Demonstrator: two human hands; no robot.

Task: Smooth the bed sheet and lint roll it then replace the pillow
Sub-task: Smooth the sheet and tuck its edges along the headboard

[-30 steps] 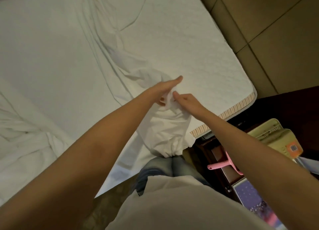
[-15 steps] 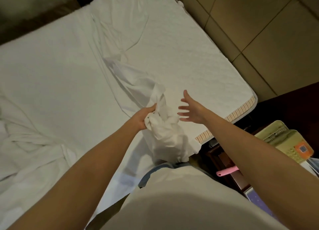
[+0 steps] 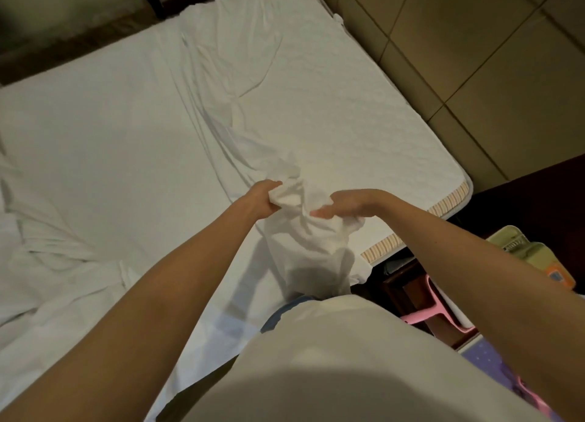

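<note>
A white bed sheet [image 3: 104, 156] covers most of the mattress and is pulled off its near right corner, where the quilted mattress pad [image 3: 364, 114] lies bare. The loose sheet corner [image 3: 304, 231] is bunched and lifted above the bed. My left hand [image 3: 262, 197] grips the bunch at its left side. My right hand [image 3: 345, 205] grips the same bunch from the right, fingers curled under the cloth. Creases run from the bunch toward the far end of the bed. No pillow and no lint roller is in view.
A rumpled white cover [image 3: 53, 263] lies at the bed's left. The striped mattress edge [image 3: 411, 231] ends by a dark nightstand [image 3: 538, 200] holding a phone [image 3: 522, 250]. A pink plastic stool [image 3: 433, 311] stands below it. Tiled floor [image 3: 474, 42] runs along the right.
My right hand, open and apart from the sheet half a second ago, has closed on the bunched corner. Both hands have lifted the bunch. The view has tipped up, showing more of the bed.
</note>
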